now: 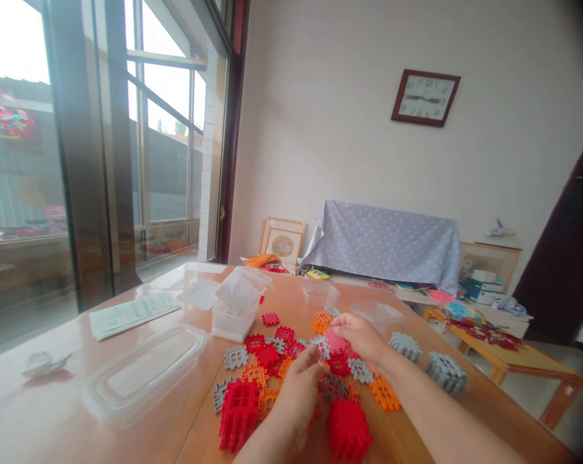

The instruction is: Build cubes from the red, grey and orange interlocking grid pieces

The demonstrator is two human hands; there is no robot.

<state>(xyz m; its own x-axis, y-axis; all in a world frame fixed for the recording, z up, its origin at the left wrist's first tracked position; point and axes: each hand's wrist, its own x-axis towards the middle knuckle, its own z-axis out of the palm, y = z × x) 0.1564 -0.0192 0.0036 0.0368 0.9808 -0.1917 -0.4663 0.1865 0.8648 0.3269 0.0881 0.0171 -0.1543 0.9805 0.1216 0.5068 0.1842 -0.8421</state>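
Both my hands meet over a heap of flat waffle-shaped plastic blocks (282, 361) in red, orange and grey on the wooden table (69, 412). My right hand (362, 336) pinches a pink block (336, 341) from the right. My left hand (298, 386) curls its fingers at the left edge of that same block, among the loose pieces. A red built cluster (238, 414) lies to the left of my left wrist and another red cluster (348, 430) sits between my forearms. Grey assembled blocks (446, 372) rest to the right of my right arm.
A clear plastic lid (144, 372) lies on the left. A small clear box (236, 309) with its lid tipped stands behind the heap. A printed sheet (131, 314) lies at the far left. A low side table (509, 354) with clutter stands beyond the right edge.
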